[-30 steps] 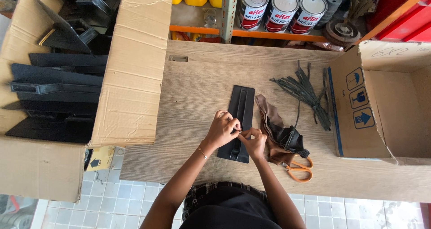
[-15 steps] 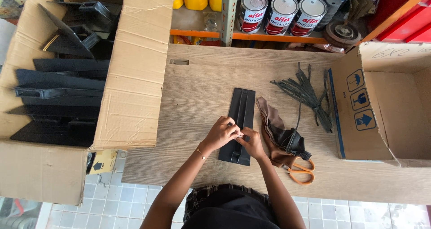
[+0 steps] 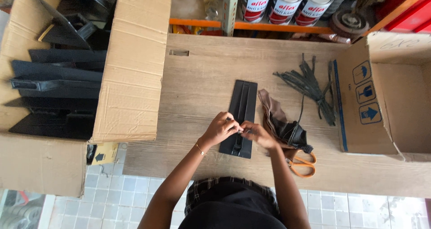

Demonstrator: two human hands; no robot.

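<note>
One black plastic panel (image 3: 240,117) lies flat mid-tabletop (image 3: 197,85). The left hand (image 3: 221,129) and right hand (image 3: 258,135) pinch something small over its lower half, fingers closed. Work looks underway: many panels wait in the left box (image 3: 130,63); the right box (image 3: 390,94) looks empty.

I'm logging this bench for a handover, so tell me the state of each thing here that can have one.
Flat black ribbed plastic panel: lying flat on the wooden table.
Left hand: fingers pinched over the panel.
Right hand: fingers pinched, meeting the left.
Orange-handled scissors: lying flat, blades hidden.
Large cardboard box of black parts: open.
Cardboard box on the right: open, on its side.
</note>
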